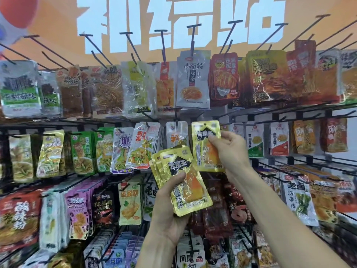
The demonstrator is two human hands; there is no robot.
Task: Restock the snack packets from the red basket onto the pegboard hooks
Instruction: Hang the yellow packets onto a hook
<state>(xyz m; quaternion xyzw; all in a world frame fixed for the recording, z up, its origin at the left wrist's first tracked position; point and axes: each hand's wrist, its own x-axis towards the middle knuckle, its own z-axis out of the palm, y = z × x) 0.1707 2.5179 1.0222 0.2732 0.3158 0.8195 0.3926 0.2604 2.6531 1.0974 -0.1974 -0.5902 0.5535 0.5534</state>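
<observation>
One gold packet is pinched in the right hand, hang-hole up at 12 o'clock for hooking; the left hand grips the spare stack at 7 o'clock, fanned for easy picking.

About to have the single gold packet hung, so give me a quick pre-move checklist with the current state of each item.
1. Right hand pinches the single gold packet: ok.
2. Packet upright, hang hole at top: ok.
3. Hang hole already on a hook: not ok, it appears to be free.
4. Target hook free and reachable: cannot tell; the packet covers that spot.
5. Left hand holds the spare gold stack securely: ok.
6. Stack clear of the hanging packets: ok, held in front of them.
</observation>
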